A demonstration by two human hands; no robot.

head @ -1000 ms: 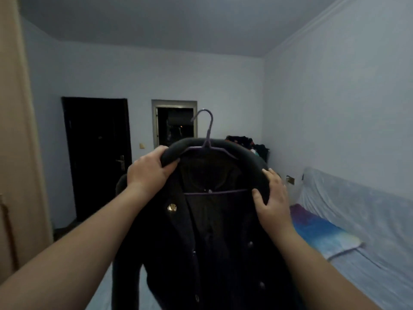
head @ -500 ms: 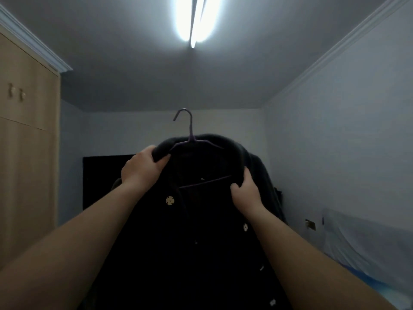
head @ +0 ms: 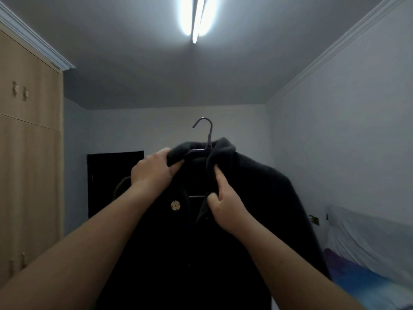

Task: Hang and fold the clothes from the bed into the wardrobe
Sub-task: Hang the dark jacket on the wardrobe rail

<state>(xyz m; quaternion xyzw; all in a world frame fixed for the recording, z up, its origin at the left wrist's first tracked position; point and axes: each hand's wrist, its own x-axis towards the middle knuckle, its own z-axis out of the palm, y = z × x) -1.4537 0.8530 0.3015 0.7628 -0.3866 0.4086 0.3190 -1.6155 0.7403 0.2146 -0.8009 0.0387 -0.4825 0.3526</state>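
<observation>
Dim, bluish room. Sole light: ceiling tube lamp (head: 196,19), blown out with halo glare. Dark coat (head: 257,198) loses detail in shadow. Wide-angle bending at edges; slight softness, noise throughout.

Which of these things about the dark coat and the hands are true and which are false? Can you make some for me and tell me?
1. The dark coat is on a hanger. True.
2. The hanger's hook is already over a wardrobe rail. False: the hook is free in the air, in front of the back wall.
3. Both hands grip the coat near its collar. True: the left hand and the right hand each hold it.
4. The wardrobe is on the right side. False: it stands on the left; the bed is on the right.
5. The ceiling light is off. False: it glows brightly.
</observation>
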